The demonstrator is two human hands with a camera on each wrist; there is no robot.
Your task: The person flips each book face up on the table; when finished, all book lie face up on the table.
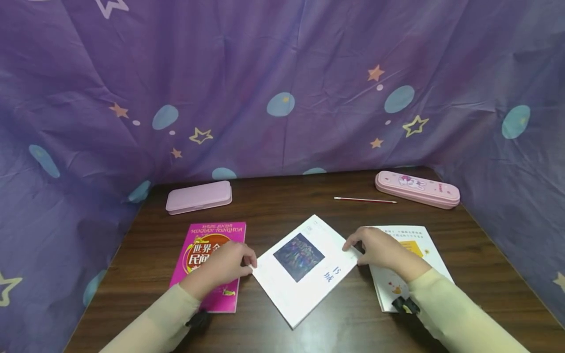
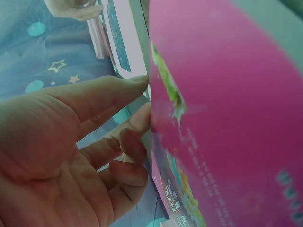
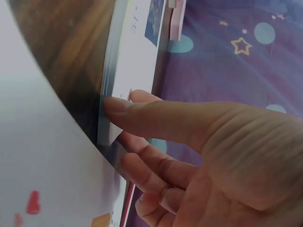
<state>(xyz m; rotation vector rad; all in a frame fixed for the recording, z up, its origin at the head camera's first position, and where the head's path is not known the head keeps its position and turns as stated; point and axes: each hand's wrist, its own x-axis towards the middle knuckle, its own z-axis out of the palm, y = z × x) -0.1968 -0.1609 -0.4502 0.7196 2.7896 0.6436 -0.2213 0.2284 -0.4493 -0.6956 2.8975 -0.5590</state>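
Note:
A white book (image 1: 289, 299) with a dark square picture on its cover lies turned cornerwise at the middle of the table. My left hand (image 1: 222, 264) pinches its left corner between thumb and fingers, reaching over a magenta book (image 1: 227, 298). At the opposite corner my right hand (image 1: 377, 247) grips the book, thumb on its page edge in the right wrist view, where the white book (image 3: 135, 61) shows as a thick edge. Beneath my right wrist is another white book (image 1: 432, 252) with a yellow panel. My left thumb (image 2: 113, 92) meets the corner in the left wrist view.
A plain pink pencil case (image 1: 198, 197) sits at the back left of the brown table (image 1: 282, 201). At the back right lie a pink case with a rabbit (image 1: 417, 189) and a pencil (image 1: 365, 200). A purple starred cloth (image 1: 247, 98) hangs behind.

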